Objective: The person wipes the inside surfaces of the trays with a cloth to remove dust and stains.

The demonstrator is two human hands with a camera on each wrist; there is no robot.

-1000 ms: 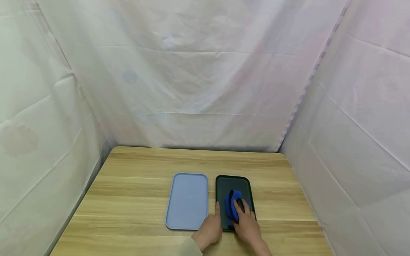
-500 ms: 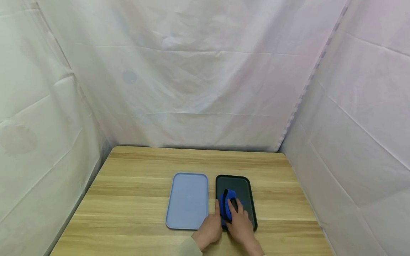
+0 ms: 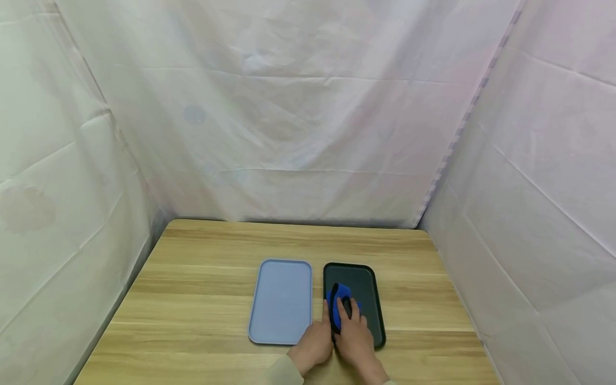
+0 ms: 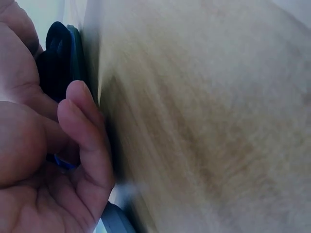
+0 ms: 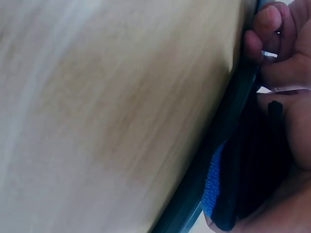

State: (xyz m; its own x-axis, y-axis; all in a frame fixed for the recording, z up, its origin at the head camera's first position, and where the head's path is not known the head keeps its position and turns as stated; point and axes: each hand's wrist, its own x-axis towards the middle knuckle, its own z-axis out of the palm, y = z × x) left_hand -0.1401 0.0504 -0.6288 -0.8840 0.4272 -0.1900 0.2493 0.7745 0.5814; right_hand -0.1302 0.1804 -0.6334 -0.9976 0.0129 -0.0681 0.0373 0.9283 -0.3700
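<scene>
In the head view my right hand (image 3: pixel 355 338) holds a blue cloth with black edging (image 3: pixel 343 292), bunched up on a dark green tray (image 3: pixel 369 297). A blue terry patch of the cloth (image 5: pixel 212 187) shows beside the tray's dark rim (image 5: pixel 214 141) in the right wrist view. My left hand (image 3: pixel 315 342) lies against the tray's left side, its index finger straight along the rim and its other fingers folded in. The left wrist view shows those bent fingers (image 4: pixel 85 131) close up, with dark cloth (image 4: pixel 56 63) beyond them. The hands cover the tray's near left corner.
Just left of the green tray lies a light blue tray (image 3: pixel 281 302) on the wooden table (image 3: pixel 202 299). Whitish fabric sheets (image 3: pixel 308 123) hang behind the table and along both sides.
Over the last second my right hand has moved the cloth leftward across the green tray, up to its left rim. My left hand and both trays stay practically where they were.
</scene>
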